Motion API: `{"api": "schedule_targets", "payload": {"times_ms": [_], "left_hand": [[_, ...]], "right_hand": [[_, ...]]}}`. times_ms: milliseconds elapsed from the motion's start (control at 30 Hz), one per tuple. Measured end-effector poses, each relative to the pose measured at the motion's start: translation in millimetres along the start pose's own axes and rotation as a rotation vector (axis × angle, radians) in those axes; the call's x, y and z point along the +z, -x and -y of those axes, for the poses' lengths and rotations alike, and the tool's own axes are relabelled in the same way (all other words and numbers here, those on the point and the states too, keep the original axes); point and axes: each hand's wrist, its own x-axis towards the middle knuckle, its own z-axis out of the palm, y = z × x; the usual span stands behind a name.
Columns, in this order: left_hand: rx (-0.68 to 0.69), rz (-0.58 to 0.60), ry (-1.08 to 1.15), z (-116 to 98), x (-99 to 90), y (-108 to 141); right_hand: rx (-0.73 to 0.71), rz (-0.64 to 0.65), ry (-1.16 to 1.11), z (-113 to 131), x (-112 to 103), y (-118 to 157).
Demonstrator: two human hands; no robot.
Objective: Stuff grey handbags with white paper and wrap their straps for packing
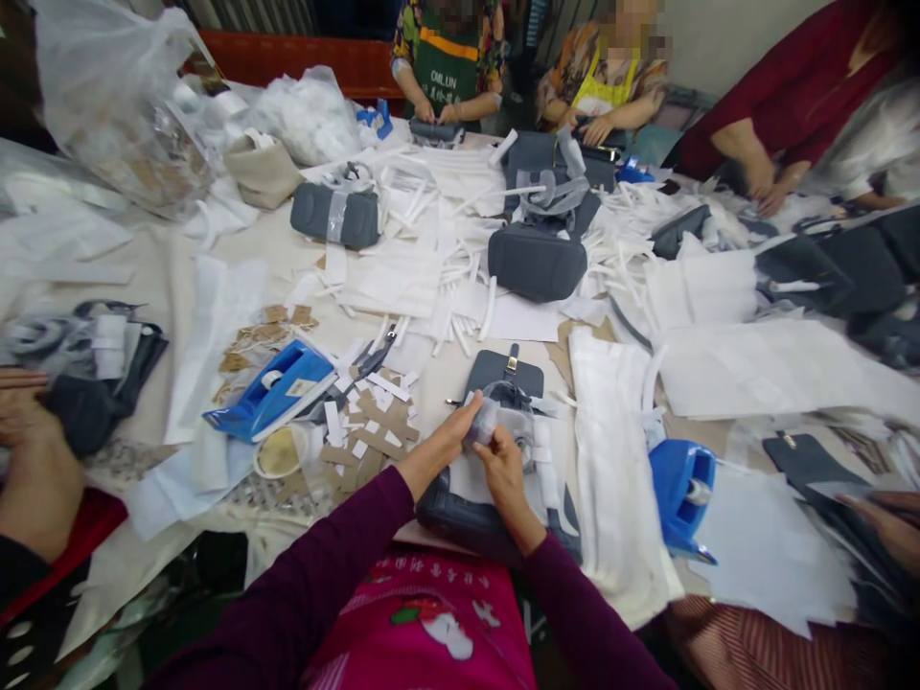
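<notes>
Over the desk (424, 379), the person's left hand (438, 433) is gripping a small clear plastic-wrapped bundle (483, 424) from the side, while the right hand (503, 471) is clasping it from below, both closed on it. The bundle is hovering just above a dark grey handbag (467, 517) with white paper (467, 479) lying over it. A blue tape dispenser (273, 393) is sitting off to the left, and a long white sheet (610, 470) is lying just to the right.
</notes>
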Motion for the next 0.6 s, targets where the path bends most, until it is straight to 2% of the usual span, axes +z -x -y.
{"api": "schedule_targets", "payload": {"times_ms": [67, 133, 200, 300, 367, 600], "left_hand": [[-0.009, 0.001, 0.002, 0.3, -1.0, -1.7], [0.025, -0.037, -0.019, 2.2, -1.0, -1.8], [0.055, -0.064, -0.047, 4.3, -0.9, -0.6], [0.065, -0.071, -0.095, 5.3, -0.8, 1.6], [0.055, -0.066, -0.120, 4.3, -0.7, 2.6], [0.025, -0.075, -0.128, 2.8, -0.9, 2.1]], "right_hand": [[-0.078, 0.002, 0.072, 0.8, -1.2, 2.2], [-0.048, 0.018, 0.099, 2.0, -2.9, 1.7], [0.110, 0.067, 0.033, 3.8, -3.5, -1.0], [0.367, 0.125, -0.199, 7.3, -0.5, -5.4], [0.437, 0.100, -0.302, 9.4, 3.9, -6.8], [0.412, 0.006, -0.291, 11.1, 19.1, -5.2]]}}
